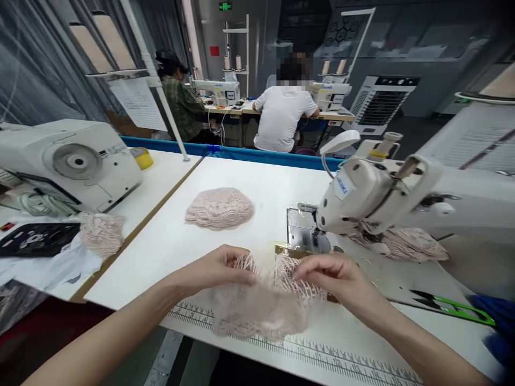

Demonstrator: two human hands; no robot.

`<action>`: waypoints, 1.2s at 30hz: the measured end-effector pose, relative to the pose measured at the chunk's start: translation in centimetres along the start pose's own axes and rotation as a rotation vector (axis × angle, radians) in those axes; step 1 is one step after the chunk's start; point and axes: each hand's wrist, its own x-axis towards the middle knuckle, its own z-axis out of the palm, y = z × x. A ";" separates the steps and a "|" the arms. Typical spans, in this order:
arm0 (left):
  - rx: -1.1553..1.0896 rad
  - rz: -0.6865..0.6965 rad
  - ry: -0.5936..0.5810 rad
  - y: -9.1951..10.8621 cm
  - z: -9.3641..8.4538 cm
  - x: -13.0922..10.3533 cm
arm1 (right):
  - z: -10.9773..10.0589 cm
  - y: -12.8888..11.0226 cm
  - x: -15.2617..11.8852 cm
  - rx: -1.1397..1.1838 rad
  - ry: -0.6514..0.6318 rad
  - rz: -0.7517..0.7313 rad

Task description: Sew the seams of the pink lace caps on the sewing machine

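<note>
1 head cam, looking fwd & down, both hands (219, 268) & tabletop (161, 257) close, rear bench (247, 109) far off

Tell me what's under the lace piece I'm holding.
White tabletop and ruler markings show around the lace piece and seem to continue underneath; anything directly beneath is covered.

1. The left hand (219, 268) pinches a pale pink lace piece (261, 311) between thumb and fingers.
2. The right hand (338, 276) grips the same piece at its other side, near the sewing machine (362, 193).
3. The lace hangs over a ruler scale (193, 316) along the near edge of the white bench (269, 198).
4. A lace stack (219, 209) lies beyond the left hand.
5. Green-handled snips (462, 309) lie right of the right hand.
6. Two people (281, 115) sit at machines behind.
</note>
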 end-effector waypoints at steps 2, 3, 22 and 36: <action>-0.075 0.022 0.182 -0.8 -1.4 -1.1 | 0.9 -0.1 1.6 -0.065 -0.018 -0.015; -0.076 0.049 0.289 -0.9 -2.3 -1.4 | 1.4 -0.3 2.6 -0.093 -0.023 -0.048; 0.988 0.045 0.983 0.1 -17.1 7.4 | 3.4 1.2 20.9 -0.273 0.177 -0.039; 1.330 0.251 0.690 -1.3 -10.4 3.8 | 3.1 2.7 16.1 -0.698 0.228 -0.264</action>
